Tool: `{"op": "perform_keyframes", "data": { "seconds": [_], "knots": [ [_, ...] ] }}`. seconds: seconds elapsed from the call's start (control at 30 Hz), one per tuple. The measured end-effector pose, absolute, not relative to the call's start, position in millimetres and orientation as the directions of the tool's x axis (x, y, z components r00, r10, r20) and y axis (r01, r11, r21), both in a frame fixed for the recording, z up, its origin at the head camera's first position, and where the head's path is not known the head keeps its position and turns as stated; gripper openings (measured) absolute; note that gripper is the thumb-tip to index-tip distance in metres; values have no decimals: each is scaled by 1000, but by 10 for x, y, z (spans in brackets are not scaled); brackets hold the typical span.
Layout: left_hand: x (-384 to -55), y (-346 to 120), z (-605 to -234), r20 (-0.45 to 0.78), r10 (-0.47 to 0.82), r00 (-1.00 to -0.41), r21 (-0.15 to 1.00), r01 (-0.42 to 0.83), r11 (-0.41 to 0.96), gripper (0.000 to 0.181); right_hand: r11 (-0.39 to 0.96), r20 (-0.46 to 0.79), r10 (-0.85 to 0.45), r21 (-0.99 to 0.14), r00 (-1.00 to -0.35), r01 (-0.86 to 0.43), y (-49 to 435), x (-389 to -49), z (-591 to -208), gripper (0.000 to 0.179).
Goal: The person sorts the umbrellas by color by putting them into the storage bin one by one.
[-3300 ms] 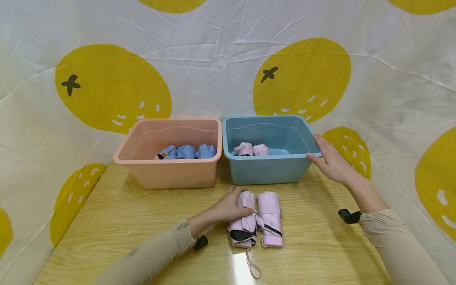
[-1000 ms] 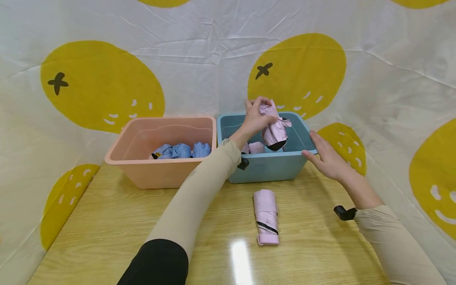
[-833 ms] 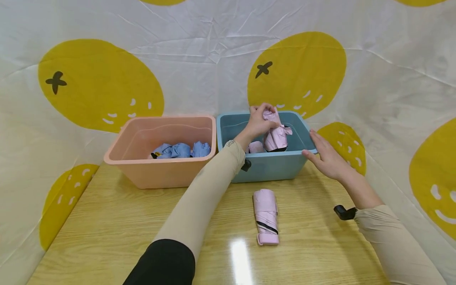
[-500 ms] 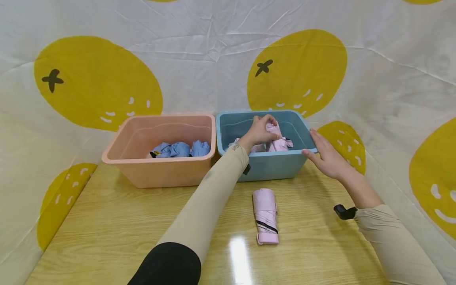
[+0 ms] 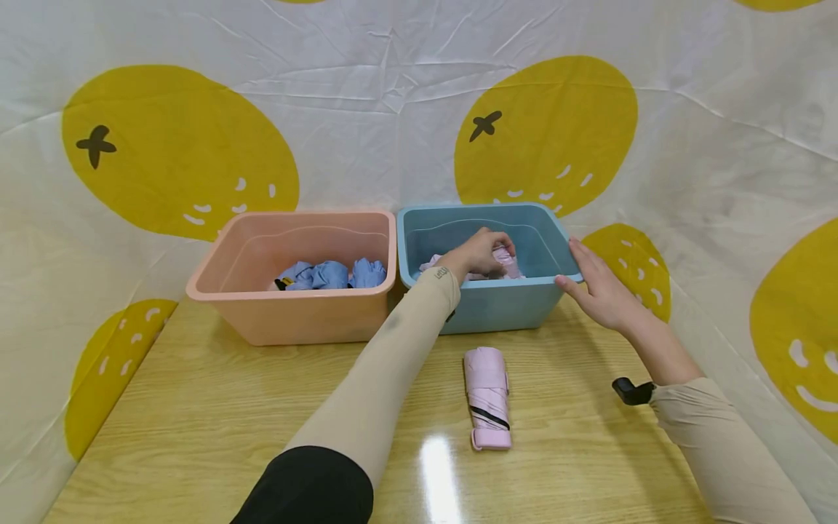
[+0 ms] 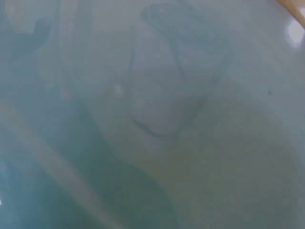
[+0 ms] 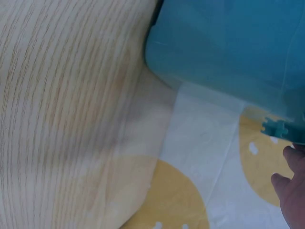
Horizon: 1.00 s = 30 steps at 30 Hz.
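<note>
My left hand [image 5: 481, 253] is down inside the blue bin [image 5: 497, 306], its curled fingers around a folded pink umbrella [image 5: 507, 262] whose lower part is hidden behind the front wall. Other pink umbrellas [image 5: 428, 263] lie left of it, mostly covered by the hand. A blurred blue bin wall [image 6: 71, 143] fills the left wrist view. My right hand [image 5: 599, 291] rests with extended fingers against the bin's right rim, thumb at the front corner. In the right wrist view, fingertips [image 7: 281, 181] show beside the bin's rim. Another folded pink umbrella [image 5: 487, 399] lies on the table.
A peach bin [image 5: 294, 320] stands left of the blue one, with several folded blue umbrellas [image 5: 330, 275] inside. Both bins sit on a wooden table [image 5: 249, 407]. A white cloth [image 5: 353, 145] printed with yellow fruit hangs behind and at the sides.
My left hand picked up one of the two pink umbrellas from the table, carried it to the blue bin and lowered it inside. My right hand has stayed at the bin's rim.
</note>
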<state>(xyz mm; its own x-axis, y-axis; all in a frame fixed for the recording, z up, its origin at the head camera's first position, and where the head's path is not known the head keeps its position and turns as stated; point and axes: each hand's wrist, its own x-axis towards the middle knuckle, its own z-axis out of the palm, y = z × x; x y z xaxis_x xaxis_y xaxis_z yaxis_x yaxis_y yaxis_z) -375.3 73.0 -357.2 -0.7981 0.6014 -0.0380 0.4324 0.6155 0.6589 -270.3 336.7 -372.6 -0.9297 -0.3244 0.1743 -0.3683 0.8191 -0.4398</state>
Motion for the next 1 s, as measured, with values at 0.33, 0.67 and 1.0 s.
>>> {"op": "perform_keyframes", "data": {
  "seconds": [0.33,0.67,1.0],
  "knots": [
    [-3727,728,-3610,-166,647,-744,709,366,602,70,836,154,-306,-428,-939,-343,3374,-2674,-3753,86],
    [-3706,722,-3606,-250,631,-734,663,345,665,72,829,165,-306,-438,-938,-348,3382,-2643,-3755,86],
    [-3676,649,-3474,-82,639,-765,625,460,631,66,797,192,-271,-505,-943,-332,3354,-2663,-3766,88]
  ]
}}
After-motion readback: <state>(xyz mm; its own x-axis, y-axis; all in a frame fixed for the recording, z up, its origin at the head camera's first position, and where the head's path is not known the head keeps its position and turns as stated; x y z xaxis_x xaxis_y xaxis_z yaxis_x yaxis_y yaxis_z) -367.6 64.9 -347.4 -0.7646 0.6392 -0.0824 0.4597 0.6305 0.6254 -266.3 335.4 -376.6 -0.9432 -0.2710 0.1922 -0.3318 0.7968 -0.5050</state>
